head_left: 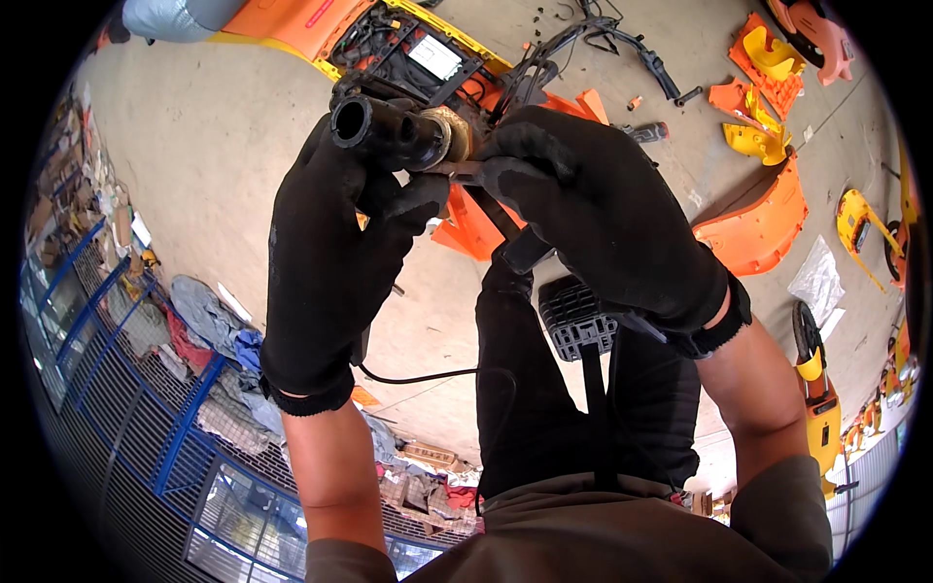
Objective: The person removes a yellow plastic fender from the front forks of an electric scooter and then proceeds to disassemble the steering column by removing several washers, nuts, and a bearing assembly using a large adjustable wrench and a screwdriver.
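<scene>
My left hand (326, 253), in a black glove, is closed around a black tubular part (389, 134) with a hollow round end. A tan and metallic ring (449, 136) sits at the tube's right end. My right hand (612, 204), also gloved in black, is closed close beside that ring, its fingertips near a thin brownish metal piece (457, 169). Below those fingers a dark flat bar (498, 214) slants down to a dark block (528, 251). What exactly the right fingers grip is hidden by the glove.
Beyond my hands lies an orange and yellow vehicle body (418, 49) with exposed wiring. Orange panels (763, 223), yellow parts (758, 141) and a black-handled tool (646, 131) lie on the concrete floor. Blue-framed mesh cages (185, 428) with cloth stand at left. A black cable (418, 379) hangs below my left wrist.
</scene>
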`<action>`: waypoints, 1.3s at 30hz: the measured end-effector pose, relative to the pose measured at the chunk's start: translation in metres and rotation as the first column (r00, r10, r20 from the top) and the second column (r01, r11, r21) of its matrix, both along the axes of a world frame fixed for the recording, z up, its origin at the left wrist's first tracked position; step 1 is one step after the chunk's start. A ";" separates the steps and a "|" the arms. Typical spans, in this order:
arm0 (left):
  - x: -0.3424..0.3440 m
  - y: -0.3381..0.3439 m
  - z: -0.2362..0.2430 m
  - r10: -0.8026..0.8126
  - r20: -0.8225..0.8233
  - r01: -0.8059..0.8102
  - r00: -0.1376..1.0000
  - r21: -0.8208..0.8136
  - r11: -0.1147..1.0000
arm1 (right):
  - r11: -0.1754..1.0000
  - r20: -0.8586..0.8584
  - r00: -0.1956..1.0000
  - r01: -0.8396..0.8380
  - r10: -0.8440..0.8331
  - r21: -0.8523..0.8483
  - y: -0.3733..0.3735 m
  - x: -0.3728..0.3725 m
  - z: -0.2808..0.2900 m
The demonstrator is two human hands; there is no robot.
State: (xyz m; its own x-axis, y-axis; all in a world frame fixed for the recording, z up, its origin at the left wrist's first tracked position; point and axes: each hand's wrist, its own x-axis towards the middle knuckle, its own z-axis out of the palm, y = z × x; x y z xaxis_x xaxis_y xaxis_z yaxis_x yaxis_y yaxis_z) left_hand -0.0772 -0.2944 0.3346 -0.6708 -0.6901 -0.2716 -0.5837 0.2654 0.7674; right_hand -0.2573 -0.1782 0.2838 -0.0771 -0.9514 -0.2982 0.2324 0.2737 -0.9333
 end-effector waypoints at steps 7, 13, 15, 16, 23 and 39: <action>0.000 0.000 0.002 0.018 0.030 -0.021 0.999 0.106 0.994 | 0.999 0.006 0.999 -0.035 0.035 -0.006 -0.001 -0.004 0.000; -0.002 0.002 0.003 0.152 -0.044 -0.141 0.987 0.197 0.970 | 0.996 -0.006 0.996 -0.087 0.088 0.007 -0.004 -0.009 0.008; -0.004 0.002 0.003 0.157 -0.001 -0.154 0.988 0.196 0.968 | 0.993 -0.035 0.993 -0.113 0.114 0.026 -0.005 -0.015 0.011; -0.004 0.002 0.003 0.160 0.022 -0.161 0.987 0.195 0.968 | 0.993 -0.061 0.991 -0.115 0.117 0.042 -0.007 -0.018 0.012; -0.003 0.005 -0.003 0.142 -0.067 -0.129 0.988 0.162 0.978 | 0.998 -0.248 0.968 -0.044 0.033 -0.038 -0.010 -0.027 0.001; -0.006 0.011 0.004 0.081 0.025 -0.078 0.996 -0.108 0.991 | 0.995 -0.206 0.973 -0.098 0.103 0.034 -0.028 -0.022 0.004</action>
State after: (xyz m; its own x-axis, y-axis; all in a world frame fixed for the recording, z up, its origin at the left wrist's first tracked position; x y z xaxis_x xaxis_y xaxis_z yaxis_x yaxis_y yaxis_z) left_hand -0.0836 -0.2836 0.3382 -0.6058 -0.7668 -0.2124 -0.6280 0.2968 0.7194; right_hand -0.2796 -0.2066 0.2876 -0.0442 -0.9505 -0.3076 0.0045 0.3077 -0.9515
